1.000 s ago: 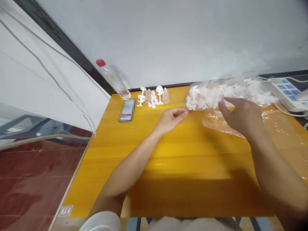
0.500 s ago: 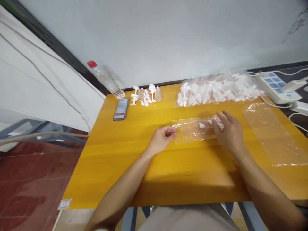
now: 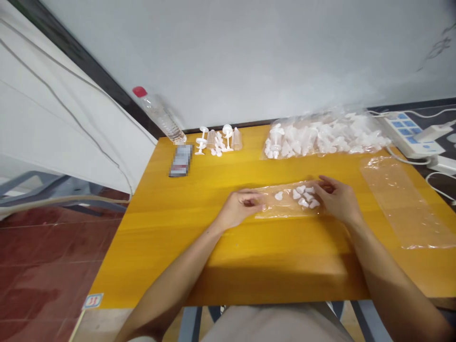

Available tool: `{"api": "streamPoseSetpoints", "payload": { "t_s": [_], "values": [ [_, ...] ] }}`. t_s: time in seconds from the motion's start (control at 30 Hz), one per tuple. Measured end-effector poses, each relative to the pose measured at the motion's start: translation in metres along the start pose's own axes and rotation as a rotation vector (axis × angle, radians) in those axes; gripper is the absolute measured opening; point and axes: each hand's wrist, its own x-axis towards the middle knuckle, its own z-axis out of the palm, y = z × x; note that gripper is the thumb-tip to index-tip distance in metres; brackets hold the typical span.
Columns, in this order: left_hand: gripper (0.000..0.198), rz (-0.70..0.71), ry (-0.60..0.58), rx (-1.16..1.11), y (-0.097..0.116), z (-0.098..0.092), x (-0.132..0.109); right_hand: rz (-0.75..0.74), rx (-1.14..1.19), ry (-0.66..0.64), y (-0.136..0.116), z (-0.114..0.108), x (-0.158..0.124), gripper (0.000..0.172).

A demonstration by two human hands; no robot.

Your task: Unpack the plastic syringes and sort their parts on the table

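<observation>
A small clear plastic bag [image 3: 285,205] with several small white plastic pieces [image 3: 303,195] inside lies flat on the yellow table [image 3: 199,228]. My left hand [image 3: 239,209] pinches the bag's left end, fingers curled. My right hand [image 3: 337,198] holds the bag's right end, fingers bent over the film next to the white pieces. Both hands rest on the tabletop at the middle.
A large clear bag full of white plastic parts [image 3: 322,135] lies at the back edge. An empty clear bag [image 3: 406,202] lies at the right. A water bottle with a red cap [image 3: 158,114], a dark phone [image 3: 181,160], a few assembled white pieces [image 3: 219,141] and a power strip [image 3: 409,135] are nearby.
My right hand came away from the big bag at the back. The small bag moved to the table's middle, and both hands now grip its ends with the white pieces spread inside.
</observation>
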Motion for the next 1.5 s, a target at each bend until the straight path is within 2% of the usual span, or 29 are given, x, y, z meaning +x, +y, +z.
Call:
{"api": "streamPoseSetpoints", "payload": {
  "t_s": [0.1, 0.17, 0.33, 0.47, 0.63, 0.77, 0.87, 1.13, 1.33, 1.4, 1.5],
  "values": [
    [0.044, -0.032, -0.054, -0.028, -0.005, -0.005, -0.004, 0.006, 0.138, -0.022, -0.013, -0.006, -0.004, 0.056],
    [0.045, -0.073, -0.072, -0.040, -0.010, -0.007, -0.005, -0.021, 0.152, -0.002, -0.028, -0.011, -0.009, 0.051],
    [0.048, -0.059, -0.034, -0.067, -0.020, -0.009, -0.004, -0.158, 0.055, 0.018, -0.071, -0.021, -0.019, 0.045],
    [0.043, 0.007, 0.025, -0.047, -0.022, -0.006, -0.007, -0.228, -0.050, 0.064, -0.086, -0.023, -0.015, 0.039],
    [0.041, 0.210, 0.146, 0.120, -0.024, -0.003, -0.013, -0.164, -0.030, 0.084, -0.087, -0.023, -0.009, 0.038],
    [0.040, 0.453, 0.159, 0.424, -0.023, -0.002, -0.015, -0.153, -0.011, 0.087, -0.091, -0.025, -0.011, 0.037],
    [0.041, 0.537, 0.166, 0.541, -0.023, -0.003, -0.015, -0.185, -0.009, 0.107, -0.100, -0.032, -0.013, 0.036],
    [0.051, 0.489, 0.103, 0.707, -0.020, 0.001, -0.018, -0.240, -0.090, 0.216, -0.120, -0.047, -0.022, 0.033],
    [0.071, 0.400, 0.095, 0.772, -0.012, 0.023, -0.011, -0.305, -0.036, 0.214, -0.127, -0.053, -0.034, 0.031],
    [0.066, 0.409, 0.127, 0.768, -0.012, 0.030, -0.006, -0.317, -0.022, 0.203, -0.129, -0.054, -0.037, 0.030],
    [0.047, 0.441, 0.171, 0.755, -0.014, 0.036, -0.001, -0.323, -0.020, 0.248, -0.124, -0.059, -0.038, 0.028]
  ]
}}
